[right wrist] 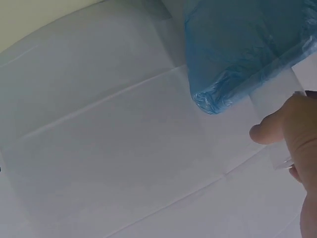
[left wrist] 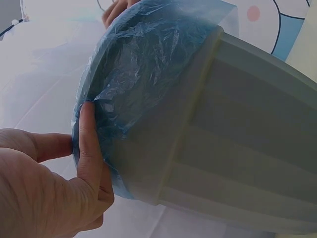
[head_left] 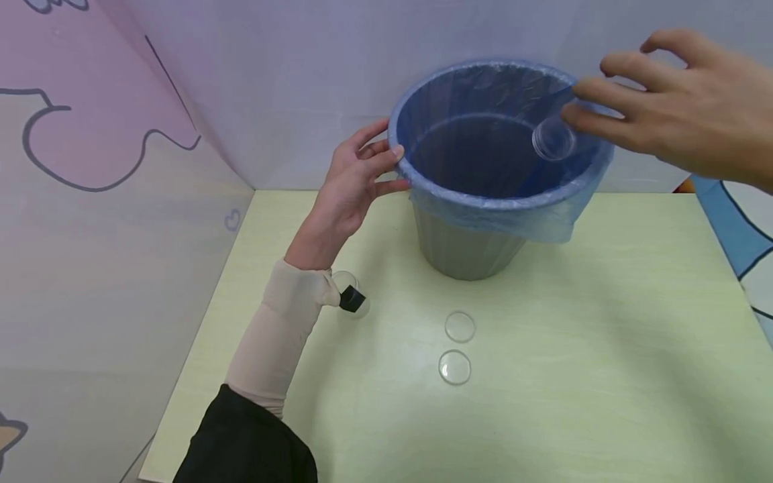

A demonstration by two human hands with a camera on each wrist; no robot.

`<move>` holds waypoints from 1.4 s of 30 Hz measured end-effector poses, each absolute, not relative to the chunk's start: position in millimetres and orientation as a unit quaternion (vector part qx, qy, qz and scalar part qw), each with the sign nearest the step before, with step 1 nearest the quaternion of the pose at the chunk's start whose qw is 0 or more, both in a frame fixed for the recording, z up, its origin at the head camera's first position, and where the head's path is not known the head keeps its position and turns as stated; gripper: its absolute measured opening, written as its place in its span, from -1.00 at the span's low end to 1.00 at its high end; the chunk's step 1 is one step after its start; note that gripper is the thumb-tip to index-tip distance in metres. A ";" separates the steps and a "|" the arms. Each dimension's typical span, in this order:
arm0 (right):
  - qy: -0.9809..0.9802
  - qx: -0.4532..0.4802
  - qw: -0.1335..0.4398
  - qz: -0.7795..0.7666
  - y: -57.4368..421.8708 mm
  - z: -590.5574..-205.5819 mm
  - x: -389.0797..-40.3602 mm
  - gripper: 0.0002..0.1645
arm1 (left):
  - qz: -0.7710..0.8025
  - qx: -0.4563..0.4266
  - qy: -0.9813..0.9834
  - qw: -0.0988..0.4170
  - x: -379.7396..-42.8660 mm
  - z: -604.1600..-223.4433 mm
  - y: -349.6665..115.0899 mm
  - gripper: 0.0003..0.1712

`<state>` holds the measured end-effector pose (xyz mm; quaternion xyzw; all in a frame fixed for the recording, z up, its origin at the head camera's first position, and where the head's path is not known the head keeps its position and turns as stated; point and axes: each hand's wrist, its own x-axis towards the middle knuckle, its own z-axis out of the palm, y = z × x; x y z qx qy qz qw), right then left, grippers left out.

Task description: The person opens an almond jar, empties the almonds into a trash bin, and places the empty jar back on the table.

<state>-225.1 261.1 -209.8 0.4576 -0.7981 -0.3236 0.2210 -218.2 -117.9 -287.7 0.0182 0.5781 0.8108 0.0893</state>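
Observation:
A grey trash can (head_left: 468,245) lined with a blue plastic bag (head_left: 552,221) stands at the back of the table. My left hand (head_left: 356,178) pinches its rim on the left side, with the bag's folded edge between thumb and fingers. The left wrist view shows this hand (left wrist: 54,183) from close by at the bagged rim. Over the right part of the can's mouth, my right hand (head_left: 694,104) holds a clear round plastic container (head_left: 553,139) in its fingertips. In the right wrist view, the right hand (right wrist: 299,134) is partly cut off by the frame.
Two clear round lids (head_left: 459,327) lie on the pale table (head_left: 574,376) in front of the can. More clear round pieces (head_left: 345,280) sit beside my left wrist, partly hidden by it. A wall with cartoon drawings (head_left: 109,235) borders the table on the left.

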 end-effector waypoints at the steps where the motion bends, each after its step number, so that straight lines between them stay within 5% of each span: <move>1: -0.803 0.456 0.222 -0.312 260.4 -209.0 -225.3 0.35 | 0.812 0.017 0.577 0.089 -218.4 -287.6 -117.7 -0.38; 7: -0.850 0.417 0.210 -0.243 254.9 -209.3 -225.0 0.38 | 0.813 0.016 0.576 0.090 -218.7 -287.8 -117.2 -0.37; 18: -0.903 0.372 0.180 -0.117 261.0 -217.7 -227.5 -0.06 | 0.814 0.017 0.574 0.090 -218.9 -289.4 -116.3 -0.38; 29: -0.949 0.287 0.098 -0.087 259.4 -214.6 -223.9 -0.11 | 0.813 0.015 0.574 0.091 -218.2 -289.6 -115.1 -0.38; 38: -0.902 0.352 0.196 -0.156 265.8 -210.6 -226.2 -0.02 | 0.815 0.017 0.572 0.089 -218.1 -288.9 -115.3 -0.38; 42: -0.879 0.376 0.217 -0.197 265.6 -209.3 -226.9 0.19 | 0.815 0.018 0.573 0.088 -218.4 -288.5 -115.1 -0.38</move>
